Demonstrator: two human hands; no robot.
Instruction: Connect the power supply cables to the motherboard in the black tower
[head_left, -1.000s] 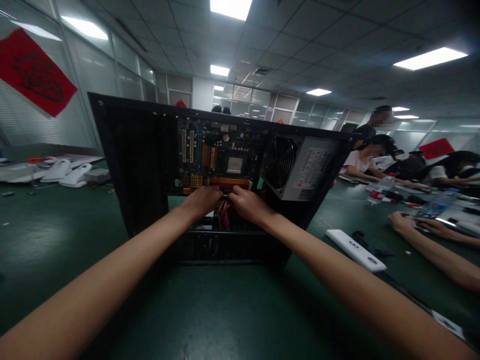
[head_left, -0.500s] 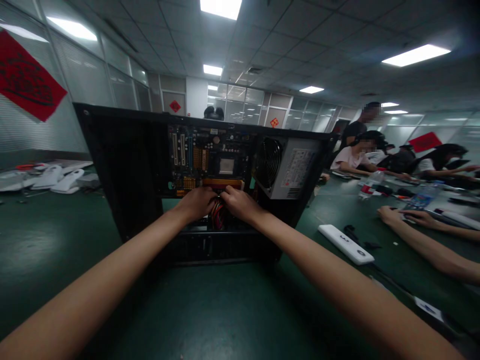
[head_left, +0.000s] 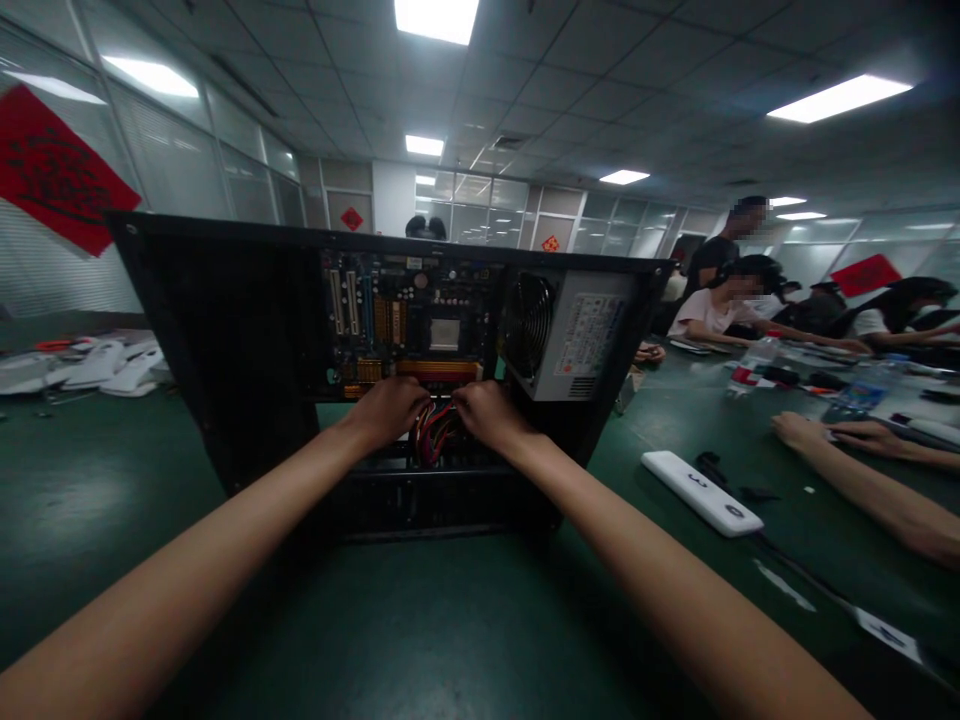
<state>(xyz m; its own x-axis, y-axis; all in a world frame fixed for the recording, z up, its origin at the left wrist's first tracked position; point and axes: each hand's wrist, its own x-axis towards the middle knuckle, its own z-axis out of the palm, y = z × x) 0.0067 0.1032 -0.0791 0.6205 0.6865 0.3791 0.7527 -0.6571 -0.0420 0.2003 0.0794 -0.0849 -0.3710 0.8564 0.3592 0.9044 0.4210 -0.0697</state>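
Note:
An open black computer case (head_left: pixel 247 340) stands on the green table (head_left: pixel 450 620) in front of me. Inside it I see the motherboard (head_left: pixel 405 315) and a grey power supply (head_left: pixel 570 335) with a fan at the right. My left hand (head_left: pixel 390 410) and my right hand (head_left: pixel 487 412) reach into the case just below the motherboard. Both are curled, knuckles toward me, at a bundle of red, yellow and black cables (head_left: pixel 433 435) between them. The fingertips are hidden behind the hands.
A white numbered bar (head_left: pixel 701 492) lies on the table to the right of the case. Another person's forearms (head_left: pixel 862 480) rest on the table at the far right. More people sit further back right. White parts (head_left: pixel 112 368) lie at the far left.
My hands have moved slightly apart, so more of the cable bundle shows between them. The view has shifted a little; the case stays where it was.

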